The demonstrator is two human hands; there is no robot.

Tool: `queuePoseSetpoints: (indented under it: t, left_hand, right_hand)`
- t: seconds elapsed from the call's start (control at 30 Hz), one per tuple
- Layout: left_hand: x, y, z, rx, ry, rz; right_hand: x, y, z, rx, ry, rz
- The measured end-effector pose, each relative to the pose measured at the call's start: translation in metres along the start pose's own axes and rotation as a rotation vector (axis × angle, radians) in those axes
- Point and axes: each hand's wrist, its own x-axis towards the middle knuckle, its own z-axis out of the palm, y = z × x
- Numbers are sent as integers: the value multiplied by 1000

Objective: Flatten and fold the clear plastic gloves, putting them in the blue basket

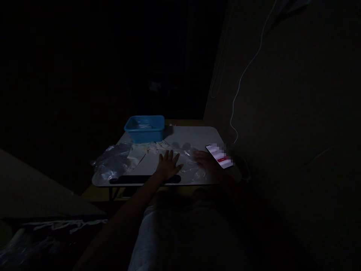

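My left hand (167, 165) lies flat with its fingers spread, over the near middle of a small white table (197, 132). Beside it on the right, a crumpled sheet or bag of clear plastic (187, 151) covers part of the tabletop. My right hand (204, 160) rests at the right edge of this plastic, fingers stretched toward the left; it is dim and partly lost in shadow. Just right of that hand, a phone (221, 156) with a lit screen lies at the table's right side. A dark bar-shaped object (129, 179) runs under my left wrist.
A blue plastic basin (145, 131) stands at the back left, holding something pale. In front of it are whitish crumpled pieces (138, 155) and a clear plastic bag (111, 162). A white cable (239, 81) hangs along the right wall. The surroundings are very dark.
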Motion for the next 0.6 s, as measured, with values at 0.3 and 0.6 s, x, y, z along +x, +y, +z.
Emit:
queuePoseSetpoints:
  t: [0.3, 0.6]
  left_hand:
    - [8, -8, -3, -10, -9, 36]
    - [4, -8, 0, -32, 17, -6]
  right_hand:
    - [10, 8, -13, -139, 61, -174]
    - [0, 7, -2, -44, 197, -192]
